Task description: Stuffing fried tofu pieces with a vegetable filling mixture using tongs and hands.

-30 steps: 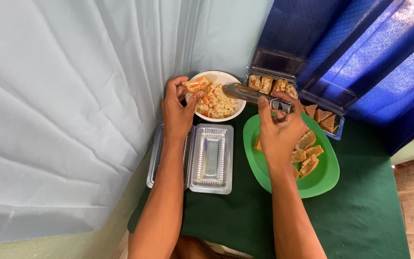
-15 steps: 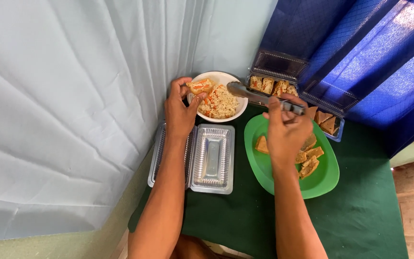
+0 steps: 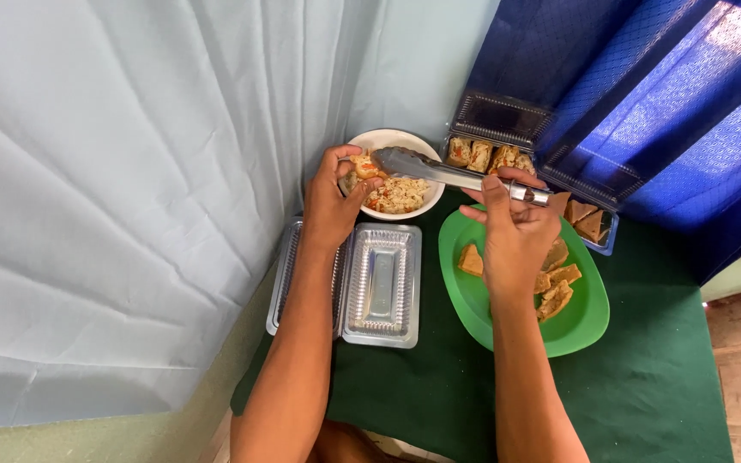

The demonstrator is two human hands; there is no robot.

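Green cloth (image 3: pixel 645 386), left hand (image 3: pixel 332 201) gripping white bowl (image 3: pixel 388 139) — right hand (image 3: pixel 512 227) clamped on tongs (image 3: pixel 439 169) above it

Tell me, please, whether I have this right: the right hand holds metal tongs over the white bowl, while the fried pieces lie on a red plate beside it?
Not quite: the plate is green, not red, as the head view shows. The rest stands: the right hand holds metal tongs over the white bowl, and the fried pieces lie on that plate beside it.
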